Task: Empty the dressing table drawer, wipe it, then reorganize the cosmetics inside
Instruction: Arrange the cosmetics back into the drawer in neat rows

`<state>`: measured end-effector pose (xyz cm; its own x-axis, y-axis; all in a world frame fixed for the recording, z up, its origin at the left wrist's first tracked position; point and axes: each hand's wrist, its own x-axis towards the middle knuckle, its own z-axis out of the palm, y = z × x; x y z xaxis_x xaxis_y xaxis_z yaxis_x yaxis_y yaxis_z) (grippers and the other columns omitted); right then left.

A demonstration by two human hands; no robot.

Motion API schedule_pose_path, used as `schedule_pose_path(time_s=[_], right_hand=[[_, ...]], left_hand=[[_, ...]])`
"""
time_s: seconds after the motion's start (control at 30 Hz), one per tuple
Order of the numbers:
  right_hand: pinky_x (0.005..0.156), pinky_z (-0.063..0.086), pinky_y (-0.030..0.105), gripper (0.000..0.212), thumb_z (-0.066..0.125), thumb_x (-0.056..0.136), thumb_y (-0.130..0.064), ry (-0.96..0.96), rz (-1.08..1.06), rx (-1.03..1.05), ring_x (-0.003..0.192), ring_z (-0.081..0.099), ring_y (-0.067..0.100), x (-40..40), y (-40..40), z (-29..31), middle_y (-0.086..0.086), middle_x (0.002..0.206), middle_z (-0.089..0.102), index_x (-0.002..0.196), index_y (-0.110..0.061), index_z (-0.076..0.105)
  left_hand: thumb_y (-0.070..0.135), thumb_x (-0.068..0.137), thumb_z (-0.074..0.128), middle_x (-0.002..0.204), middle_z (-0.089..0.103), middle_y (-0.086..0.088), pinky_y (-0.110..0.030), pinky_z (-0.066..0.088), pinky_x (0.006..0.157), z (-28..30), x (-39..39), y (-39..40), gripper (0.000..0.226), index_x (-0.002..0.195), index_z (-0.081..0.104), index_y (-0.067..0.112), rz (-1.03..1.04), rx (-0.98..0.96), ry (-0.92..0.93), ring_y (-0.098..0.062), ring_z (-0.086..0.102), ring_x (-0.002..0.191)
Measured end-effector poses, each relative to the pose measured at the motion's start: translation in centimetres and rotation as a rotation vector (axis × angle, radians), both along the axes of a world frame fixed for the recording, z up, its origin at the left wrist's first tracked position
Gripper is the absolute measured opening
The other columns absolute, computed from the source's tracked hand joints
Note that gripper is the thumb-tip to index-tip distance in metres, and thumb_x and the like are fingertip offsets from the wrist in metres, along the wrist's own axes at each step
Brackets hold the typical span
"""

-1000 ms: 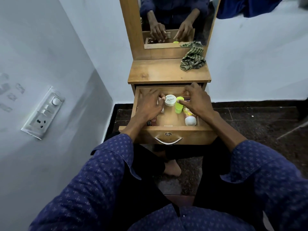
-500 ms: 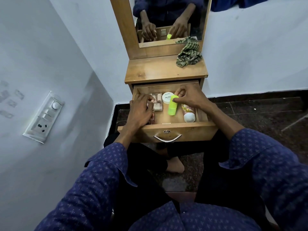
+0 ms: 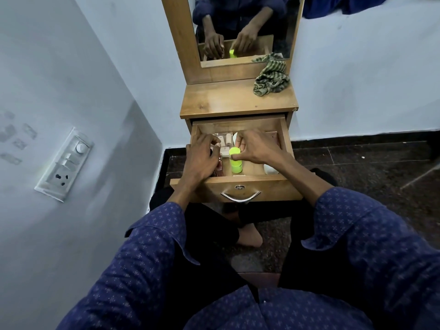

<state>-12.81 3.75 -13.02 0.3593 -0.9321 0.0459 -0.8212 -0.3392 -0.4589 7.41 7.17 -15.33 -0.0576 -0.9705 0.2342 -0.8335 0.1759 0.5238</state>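
The wooden drawer of the dressing table stands pulled out, with cosmetics inside. My right hand pinches a lime-green bottle near its top and holds it upright in the middle of the drawer. My left hand lies over the items at the left, fingers curled down among a pale compact and small dark-red bottles; what it grips is hidden. A white cap shows under my right wrist. A white jar lid peeks out behind my right fingers.
A striped green cloth lies bunched at the back right of the tabletop, below the mirror. A wall with a switch panel is close on the left. My knees and a bare foot are under the drawer front.
My right hand has stood the green bottle upright and drawn it toward the drawer front. My left hand has shifted slightly over the items at the left. The camera has tilted.
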Motion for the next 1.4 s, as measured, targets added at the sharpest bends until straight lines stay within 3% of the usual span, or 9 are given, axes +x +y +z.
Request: schedule_pose_path(time_s=[0.17, 0.47, 0.73, 1.03, 1.4], right_hand=[[0.074, 0.058, 0.041, 0.035, 0.088, 0.071, -0.044, 0.022, 0.015, 0.002, 0.078, 0.065, 0.014, 1.2, -0.2, -0.3, -0.010, 0.081, 0.067, 0.090, -0.028, 0.062], [0.066, 0.053, 0.034, 0.031, 0.087, 0.073, -0.038, 0.002, -0.010, -0.046, 0.080, 0.064, 0.015, 1.9, -0.4, -0.3, -0.009, 0.085, 0.067, 0.091, -0.026, 0.065], [0.066, 0.056, 0.035, 0.034, 0.090, 0.073, -0.041, -0.005, 0.015, 0.011, 0.077, 0.067, 0.012, 1.9, -0.5, -0.3, -0.009, 0.082, 0.069, 0.091, -0.025, 0.066], [0.081, 0.058, 0.048, 0.035, 0.088, 0.071, -0.046, 0.000, 0.048, 0.051, 0.077, 0.066, 0.012, 1.6, -0.1, -0.5, -0.009, 0.079, 0.069, 0.091, -0.027, 0.066], [0.087, 0.054, 0.049, 0.036, 0.086, 0.072, -0.051, -0.045, 0.088, 0.067, 0.077, 0.064, 0.009, 1.2, 0.0, -0.8, -0.010, 0.077, 0.069, 0.091, -0.027, 0.066]], left_hand=[[0.028, 0.105, 0.045, 0.128, 0.065, -0.002, -0.050, 0.039, 0.103, -0.1, 0.2, -0.1, 0.026, 0.117, 0.067, 0.020, 0.006, 0.013, 0.024, -0.022, 0.050, 0.125], [0.033, 0.104, 0.039, 0.122, 0.068, -0.002, -0.057, 0.042, 0.102, -0.3, 0.1, -0.3, 0.033, 0.110, 0.068, 0.020, -0.008, 0.043, 0.037, -0.024, 0.058, 0.118], [0.036, 0.102, 0.036, 0.124, 0.068, -0.003, -0.056, 0.040, 0.102, -0.5, 0.2, -0.5, 0.039, 0.112, 0.069, 0.017, -0.011, 0.063, -0.030, -0.025, 0.054, 0.127], [0.034, 0.103, 0.040, 0.124, 0.068, -0.003, -0.056, 0.038, 0.103, -0.5, 0.2, -0.6, 0.036, 0.110, 0.070, 0.017, -0.013, 0.073, -0.081, -0.026, 0.053, 0.128], [0.039, 0.104, 0.043, 0.124, 0.068, -0.002, -0.058, 0.038, 0.106, -0.8, 0.2, -0.8, 0.035, 0.111, 0.070, 0.018, -0.021, 0.078, -0.112, -0.027, 0.051, 0.132]])
